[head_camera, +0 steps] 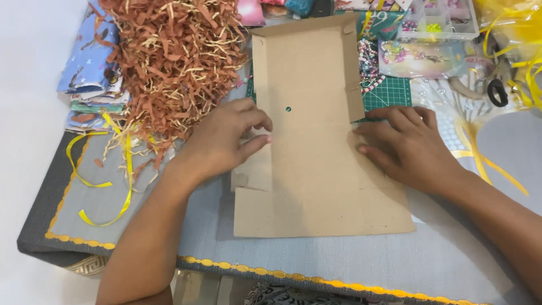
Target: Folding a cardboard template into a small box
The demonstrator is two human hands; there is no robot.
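A flat brown cardboard box blank (316, 169) lies unfolded in the middle of the grey table, with a small round hole near its centre and side flaps folded up at the far end. My left hand (223, 141) rests on the blank's left edge, fingers curled around a side flap. On the right edge, my right hand (406, 144) presses down with its fingers flat on the cardboard, just below the raised right flap. Neither hand lifts the blank off the table.
A heap of brown shredded paper (175, 56) sits at the far left beside folded patterned fabrics (90, 62). Yellow ribbons (113, 181) trail at left and right. A green cutting mat (389, 93), beads, a clear bead organiser (437, 20) and yellow cellophane (516, 34) crowd the far right.
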